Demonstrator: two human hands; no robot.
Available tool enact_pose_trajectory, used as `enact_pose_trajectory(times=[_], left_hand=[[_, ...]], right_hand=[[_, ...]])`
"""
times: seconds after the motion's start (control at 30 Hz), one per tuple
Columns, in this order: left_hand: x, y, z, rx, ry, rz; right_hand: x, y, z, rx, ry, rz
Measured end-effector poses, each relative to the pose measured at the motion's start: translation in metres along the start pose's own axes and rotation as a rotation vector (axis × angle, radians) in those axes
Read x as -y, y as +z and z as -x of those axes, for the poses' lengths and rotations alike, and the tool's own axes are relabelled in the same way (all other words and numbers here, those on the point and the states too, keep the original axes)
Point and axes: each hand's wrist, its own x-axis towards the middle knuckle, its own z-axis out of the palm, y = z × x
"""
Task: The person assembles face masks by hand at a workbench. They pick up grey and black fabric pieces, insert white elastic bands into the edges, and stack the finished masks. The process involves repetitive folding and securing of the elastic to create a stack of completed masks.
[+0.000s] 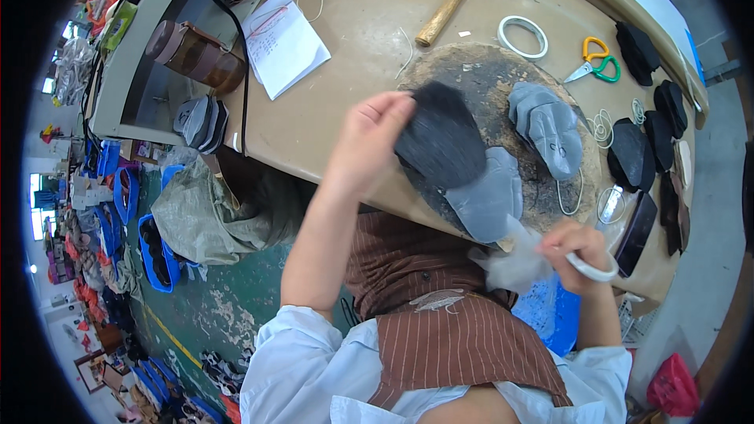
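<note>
My left hand (371,140) pinches the edge of a black sole-shaped piece (441,137), blurred by motion, above a round worn block (479,63). My right hand (580,253) is closed on a thin translucent plastic sheet (517,261) at the table's near edge. A white ring, perhaps a tape roll (594,268), also sits at that hand; how the fingers hold it is partly hidden. Just below the black piece lies a grey sole-shaped piece (491,200) on the block. A layered stack of grey pieces (547,129) rests farther right on it.
A wooden-handled hammer (448,8), a white tape roll (522,37) and scissors (594,63) lie beyond the block. Dark shaped pieces (632,153) line the right side. Papers (284,43) and a brown bottle (196,56) are at left. A blue bin (547,312) stands below the table edge.
</note>
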Motion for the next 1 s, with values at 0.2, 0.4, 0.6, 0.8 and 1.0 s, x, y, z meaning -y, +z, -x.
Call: enact_pose_trajectory(times=[0.2, 0.4, 0.6, 0.8, 1.0], left_hand=[[0.020, -0.003, -0.001, -0.518, 0.528, -1.076], [0.031, 0.085, 0.092, 0.192, 0.411, -0.918], [0.066, 0.100, 0.093, -0.164, 0.350, -1.179], [0.083, 0.103, 0.102, -0.154, 0.321, -1.189], [0.043, 0.074, 0.105, -0.108, 0.001, -0.034]], right_hand=[[0.035, -0.006, -0.024, 0.130, 0.012, -0.051], [-0.002, 0.030, -0.095, -0.043, -0.134, 0.518], [-0.056, 0.063, -0.084, -0.100, -0.180, 0.753], [-0.045, 0.067, -0.053, -0.126, -0.084, 0.567], [-0.044, 0.068, -0.048, -0.162, -0.294, 0.478]])
